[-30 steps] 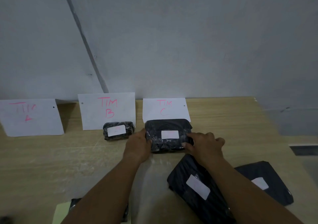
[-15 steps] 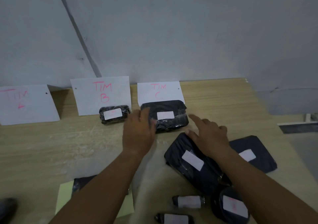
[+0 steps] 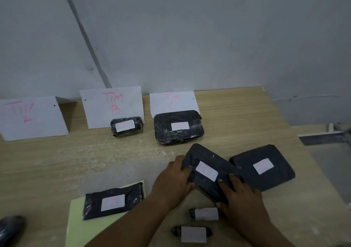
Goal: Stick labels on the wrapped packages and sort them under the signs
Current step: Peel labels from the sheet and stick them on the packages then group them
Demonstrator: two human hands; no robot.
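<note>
In the head view, both hands hold the long package (image 3: 206,154), which lies slantwise on the table (image 3: 57,161) in front of the signs. The left hand (image 3: 174,178) curls round its far-left end and the right hand (image 3: 241,195) grips its near edge, likely because the soft wrap needs support at both ends to be lifted. Its label (image 3: 206,171) faces up, so it seems ready for sorting. The thick package (image 3: 163,129) lies just under the TIM C sign (image 3: 172,101) and the small package (image 3: 126,126) under the TIM B sign (image 3: 114,104), presumably each where its label sends it. A second ago both hands were on the thick package; they have since let go and moved back to this one.
</note>
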